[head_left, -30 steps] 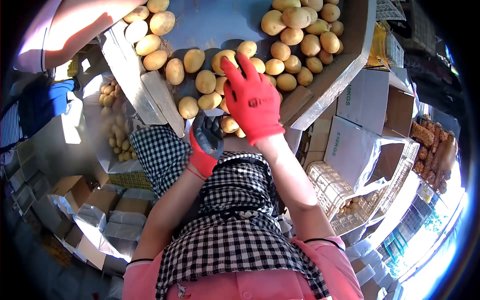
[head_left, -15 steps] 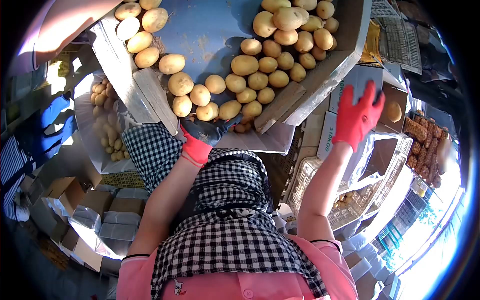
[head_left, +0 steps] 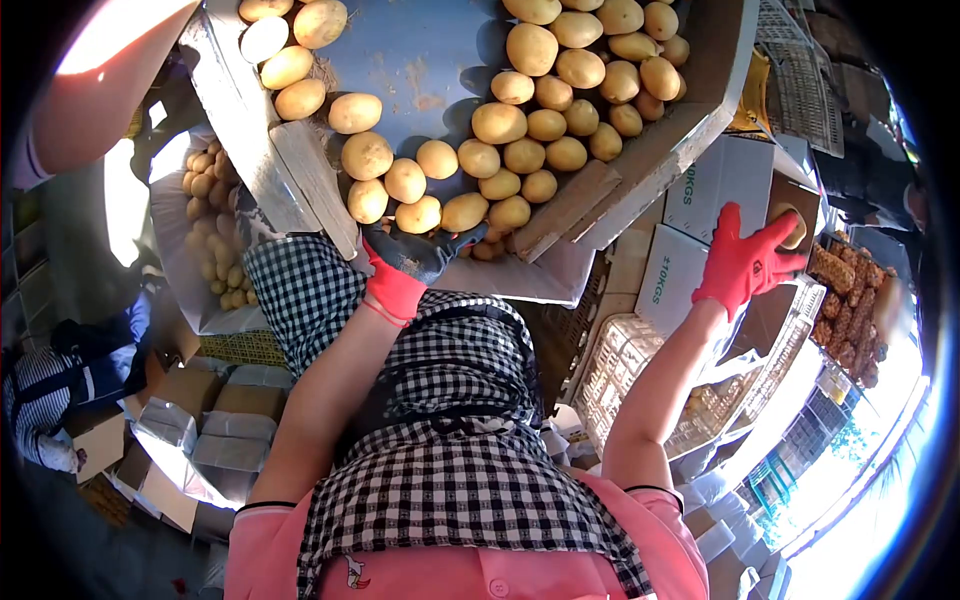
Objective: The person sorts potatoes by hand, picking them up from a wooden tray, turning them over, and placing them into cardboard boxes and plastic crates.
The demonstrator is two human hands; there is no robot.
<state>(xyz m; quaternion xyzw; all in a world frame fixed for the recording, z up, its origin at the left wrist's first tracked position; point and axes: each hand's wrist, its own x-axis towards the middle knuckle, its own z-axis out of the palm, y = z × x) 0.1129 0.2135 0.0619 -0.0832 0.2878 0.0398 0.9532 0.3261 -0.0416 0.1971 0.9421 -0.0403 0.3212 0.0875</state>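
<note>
My left hand [head_left: 408, 262], in a red glove with a dark palm, is cupped palm-up at the mouth of the chute, fingers apart. Its fingertips lie against or just under the nearest potatoes [head_left: 418, 214]; it grips none of them. My right hand [head_left: 748, 262], in a red glove, reaches out to the right with spread fingers over an open cardboard box [head_left: 764, 308]. A potato [head_left: 795, 230] shows beside its fingers, partly covered by them. Many potatoes lie on the blue-grey sorting surface [head_left: 400, 60], which narrows between wooden boards [head_left: 600, 205] toward me.
White cartons [head_left: 660, 275] and a pale plastic crate [head_left: 625, 365] stand at right, with netted sacks [head_left: 845, 320] beyond. At left is a lined container of potatoes [head_left: 215, 225]. Another person's arm [head_left: 105, 100] enters upper left; a person in stripes [head_left: 45, 390] is lower left.
My right hand has moved right and down, toward the potato by the box. My left hand has stayed at the chute mouth. The striped-clad person at left has shifted downward.
</note>
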